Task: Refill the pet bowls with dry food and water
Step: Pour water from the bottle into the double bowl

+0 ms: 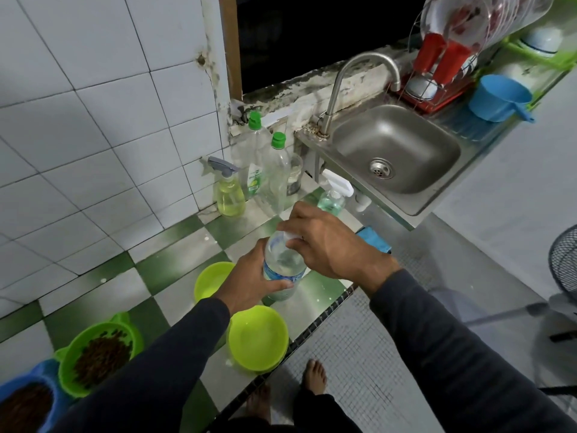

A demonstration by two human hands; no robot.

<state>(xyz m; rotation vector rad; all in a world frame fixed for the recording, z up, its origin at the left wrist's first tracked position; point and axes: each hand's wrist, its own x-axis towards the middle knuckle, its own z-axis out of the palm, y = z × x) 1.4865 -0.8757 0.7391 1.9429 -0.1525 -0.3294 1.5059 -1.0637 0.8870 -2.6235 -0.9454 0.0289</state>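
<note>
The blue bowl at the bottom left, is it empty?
No, the blue bowl holds brown dry food, like the green bowl beside it.

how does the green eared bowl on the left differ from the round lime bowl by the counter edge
The green eared bowl is filled with brown dry food; the round lime bowl holds none and looks empty. The eared bowl has ear-like bumps on its rim and a darker green; the lime bowl's rim is plain and yellower. Both are plastic and sit on the checkered counter.
</note>
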